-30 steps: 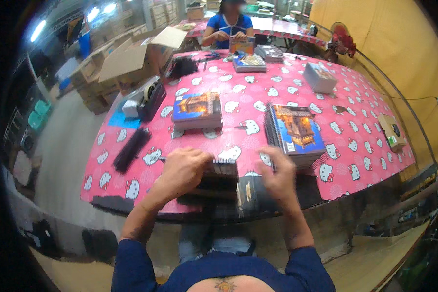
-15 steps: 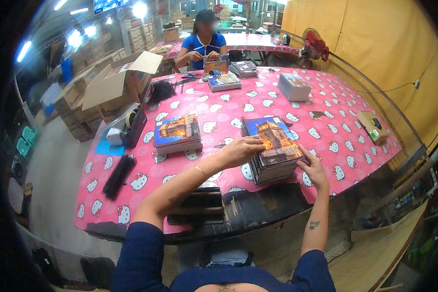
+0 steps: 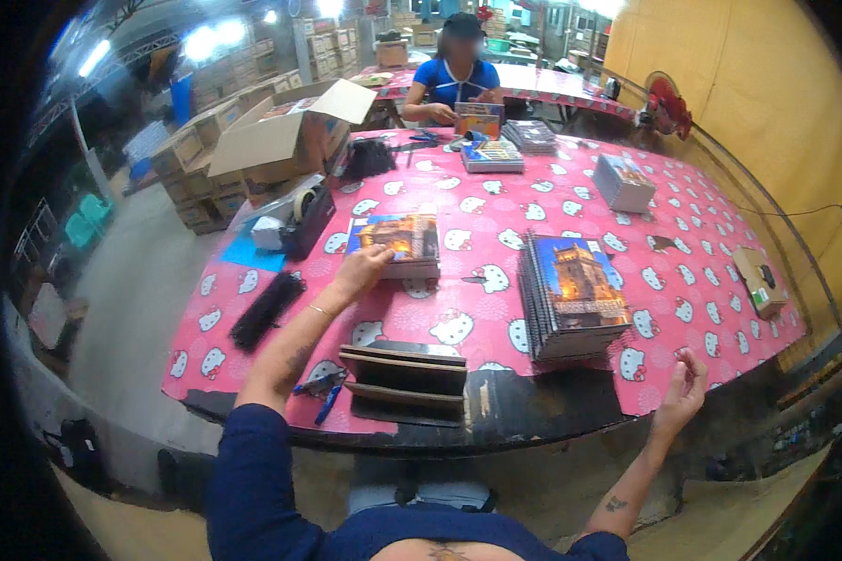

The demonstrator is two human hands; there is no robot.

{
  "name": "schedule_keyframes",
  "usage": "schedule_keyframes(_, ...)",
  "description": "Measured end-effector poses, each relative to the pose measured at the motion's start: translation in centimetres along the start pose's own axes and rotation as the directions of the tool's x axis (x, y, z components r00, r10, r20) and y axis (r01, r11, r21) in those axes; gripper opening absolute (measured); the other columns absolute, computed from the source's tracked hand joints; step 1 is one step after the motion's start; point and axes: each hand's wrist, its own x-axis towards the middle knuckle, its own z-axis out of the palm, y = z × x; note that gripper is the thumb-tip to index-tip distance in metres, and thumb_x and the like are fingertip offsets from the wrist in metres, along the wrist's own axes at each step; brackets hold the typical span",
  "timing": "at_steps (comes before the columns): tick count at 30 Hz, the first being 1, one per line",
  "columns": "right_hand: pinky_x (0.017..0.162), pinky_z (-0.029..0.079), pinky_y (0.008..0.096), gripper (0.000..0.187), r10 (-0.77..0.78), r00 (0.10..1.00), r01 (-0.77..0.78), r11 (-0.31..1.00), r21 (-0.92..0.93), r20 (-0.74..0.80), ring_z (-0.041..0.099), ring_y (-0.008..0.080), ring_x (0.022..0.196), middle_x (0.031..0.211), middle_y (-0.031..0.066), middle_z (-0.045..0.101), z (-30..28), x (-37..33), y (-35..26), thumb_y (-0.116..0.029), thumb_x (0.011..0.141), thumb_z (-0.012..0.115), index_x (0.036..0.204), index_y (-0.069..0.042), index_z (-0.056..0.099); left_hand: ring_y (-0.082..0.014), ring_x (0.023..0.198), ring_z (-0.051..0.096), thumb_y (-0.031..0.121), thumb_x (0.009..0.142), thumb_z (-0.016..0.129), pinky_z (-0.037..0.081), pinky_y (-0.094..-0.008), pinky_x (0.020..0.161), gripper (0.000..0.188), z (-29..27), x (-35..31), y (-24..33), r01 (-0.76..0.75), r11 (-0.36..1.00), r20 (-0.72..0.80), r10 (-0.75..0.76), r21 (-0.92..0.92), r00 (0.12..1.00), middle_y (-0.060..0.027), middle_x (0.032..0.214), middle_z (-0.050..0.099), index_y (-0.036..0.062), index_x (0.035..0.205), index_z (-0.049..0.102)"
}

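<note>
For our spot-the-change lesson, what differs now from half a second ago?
The left hand has come off the right book stack and moved left to the left book stack. The right hand has let go and moved right, empty. Both stacks stayed put.

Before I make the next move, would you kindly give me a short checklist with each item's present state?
1. Left hand at the left book stack: ok.
2. Left hand has a firm hold on a cover: cannot tell.
3. Right hand at a stack: not ok; it is apart from both near stacks, right of the right book stack.
4. Slotted stand at the table's near edge: ok.
5. Blue-handled tool out of both hands: ok, lying left of the stand.
</note>
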Motion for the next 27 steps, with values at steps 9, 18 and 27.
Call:
schedule_keyframes(9, 0.102, 0.046, 0.0379, 0.062, -0.312, 0.855, 0.261, 0.949, 0.176, 0.414, 0.062, 0.0322, 0.113, 0.123, 0.0173, 0.063, 15.5, -5.6, -11.8, -0.009, 0.082, 0.077, 0.137, 0.000, 0.050, -0.0357, 0.088, 0.065, 0.008, 0.089, 0.058, 0.049, -0.0455, 0.076, 0.023, -13.2, 3.7, 11.5, -0.058, 0.997, -0.294, 0.069, 0.045, 0.953, -0.0141, 0.097, 0.067, 0.0064, 0.112, 0.062)
schedule_keyframes(18, 0.085, 0.052, 0.0294, 0.036, 0.083, 0.683, -0.529, 0.741, 0.414, 0.725, 0.066, 0.0113, 0.091, 0.101, 0.0029, 0.072, 19.3, -11.2, -8.2, -0.004, 0.084, 0.077, 0.117, -0.005, 0.061, -0.0262, 0.080, 0.065, 0.013, 0.089, 0.066, 0.048, -0.0402, 0.072, 0.019, -19.1, 0.9, 19.1, -0.324, 0.937, -0.136, 0.307, -0.131, 0.942, -0.0065, 0.082, 0.063, 0.0083, 0.107, 0.064)
schedule_keyframes(27, 0.094, 0.049, 0.0329, 0.060, -0.088, 0.659, -0.443, 0.757, 0.480, 0.747, 0.061, 0.0167, 0.110, 0.121, 0.0102, 0.065, 21.2, -12.1, -8.8, -0.007, 0.085, 0.077, 0.138, -0.006, 0.049, -0.0259, 0.099, 0.065, 0.021, 0.092, 0.065, 0.043, -0.0464, 0.093, 0.028, -18.0, -2.9, 18.7, -0.206, 0.977, 0.061, 0.203, 0.051, 0.977, -0.0086, 0.098, 0.066, 0.0070, 0.116, 0.064)
